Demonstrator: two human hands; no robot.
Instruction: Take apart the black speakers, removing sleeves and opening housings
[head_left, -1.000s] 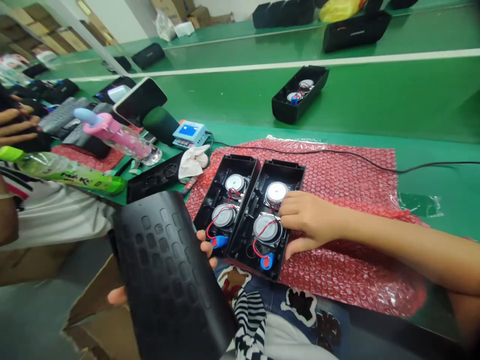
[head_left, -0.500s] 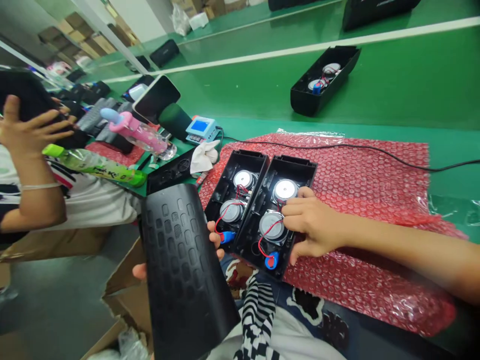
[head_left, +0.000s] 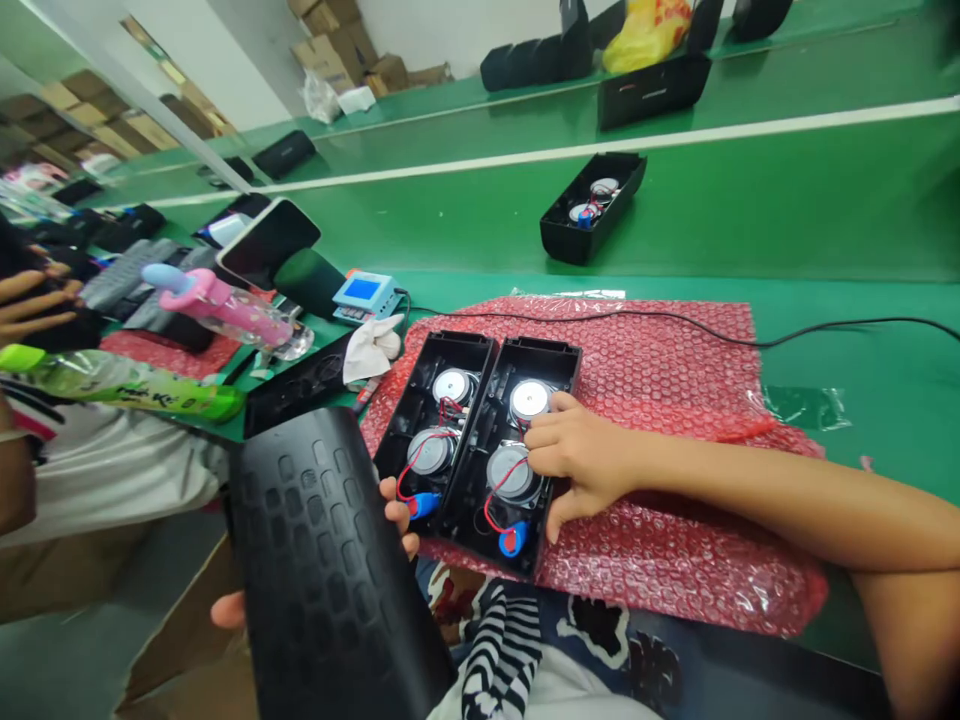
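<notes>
My left hand (head_left: 399, 515) is wrapped round a black speaker shell (head_left: 322, 560) with a pattern of rounded slots, held up at the lower left; most of the palm is hidden behind it. Two open black housings (head_left: 487, 500) lie side by side on red bubble wrap (head_left: 660, 380). Each has two round drivers, red wires and a blue cylindrical part, such as the one (head_left: 514, 540) in the right housing. My right hand (head_left: 574, 455) rests over the right housing's right edge with bent fingers at its drivers (head_left: 514, 472); what the fingertips hold, if anything, is hidden.
Another open housing (head_left: 592, 210) sits farther back on the green surface. A blue device (head_left: 367, 295) with a black cable (head_left: 690, 320), a white cloth (head_left: 373, 350), a pink bottle (head_left: 232, 310) and a green bottle (head_left: 135, 385) are left. Another person's hand (head_left: 34, 305) shows at the far left.
The view has shifted, so the housings and both hands appear farther left and slightly lower. Both hands keep about the same places relative to the shell and the housings.
</notes>
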